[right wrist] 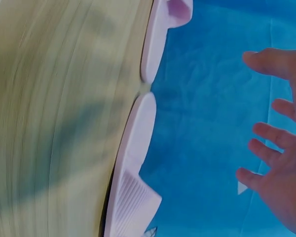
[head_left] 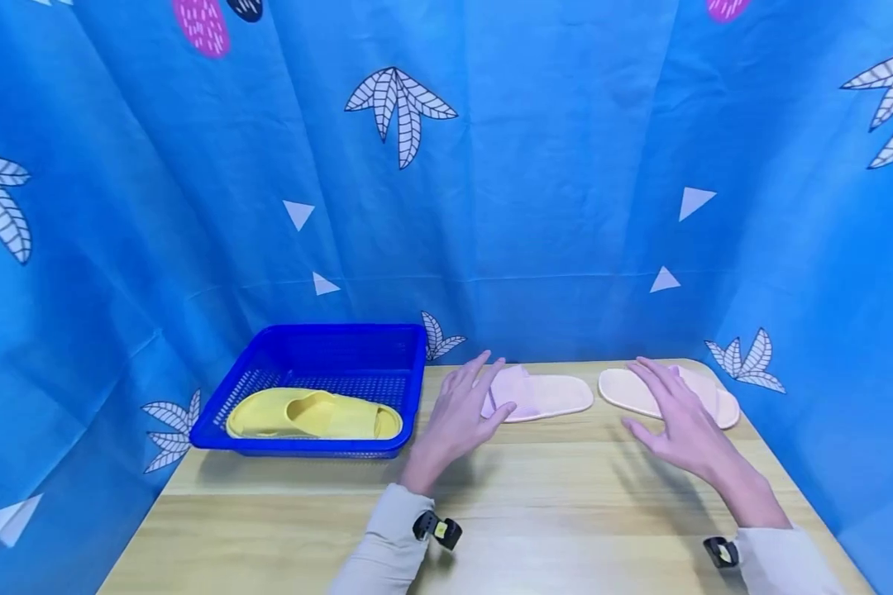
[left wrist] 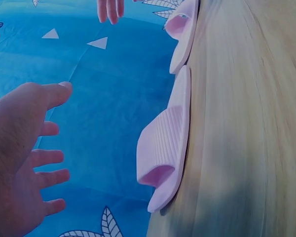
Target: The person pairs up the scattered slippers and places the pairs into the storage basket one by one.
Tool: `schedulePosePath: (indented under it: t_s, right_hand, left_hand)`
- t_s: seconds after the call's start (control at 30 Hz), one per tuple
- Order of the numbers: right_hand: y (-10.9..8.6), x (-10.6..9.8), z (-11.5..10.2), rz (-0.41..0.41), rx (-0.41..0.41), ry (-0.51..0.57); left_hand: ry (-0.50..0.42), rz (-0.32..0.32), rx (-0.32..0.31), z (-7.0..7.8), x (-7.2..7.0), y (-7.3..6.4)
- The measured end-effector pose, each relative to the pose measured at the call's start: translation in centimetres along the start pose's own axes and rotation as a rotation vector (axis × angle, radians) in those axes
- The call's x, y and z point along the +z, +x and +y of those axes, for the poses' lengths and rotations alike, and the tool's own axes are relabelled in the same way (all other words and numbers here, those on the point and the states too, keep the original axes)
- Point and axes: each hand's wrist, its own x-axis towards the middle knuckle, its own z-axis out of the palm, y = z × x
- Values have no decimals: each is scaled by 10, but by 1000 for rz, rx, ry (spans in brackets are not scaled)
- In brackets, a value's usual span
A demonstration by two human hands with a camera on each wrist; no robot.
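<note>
Two pale pink slippers lie at the back of the table, heel ends facing each other. My left hand (head_left: 457, 413) hovers above and in front of the left pink slipper (head_left: 558, 395), covering its toe end in the head view. Over the right pink slipper (head_left: 625, 390) hangs my right hand (head_left: 680, 426), which hides part of its middle. Both hands hold nothing, with fingers spread, and in the wrist views they stand apart from the slippers. A yellow slipper (head_left: 268, 411) lies in the blue basket (head_left: 219, 438), left of my left hand.
The wooden table (head_left: 536, 512) spreads out in front of the slippers. Behind it and at both sides hangs a blue curtain (head_left: 551, 182) with leaf and triangle prints. The basket's raised rim stands close to my left forearm.
</note>
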Motion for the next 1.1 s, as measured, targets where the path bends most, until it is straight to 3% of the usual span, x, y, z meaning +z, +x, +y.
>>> schedulePosePath:
  t_s: [0.43, 0.7, 0.87, 1.1]
  right_hand:
    - [-16, -5, 44, -6, 16, -27]
    - [-17, -1, 68, -3, 7, -45]
    - [-18, 0, 80, -53, 63, -54]
    - [-16, 1, 93, -110, 77, -81]
  left_hand:
    - [50, -83, -30, 5, 21, 29]
    - [51, -109, -53, 2, 39, 35]
    - [38, -118, -47, -1, 47, 37]
    - [45, -155, -44, -1, 55, 43]
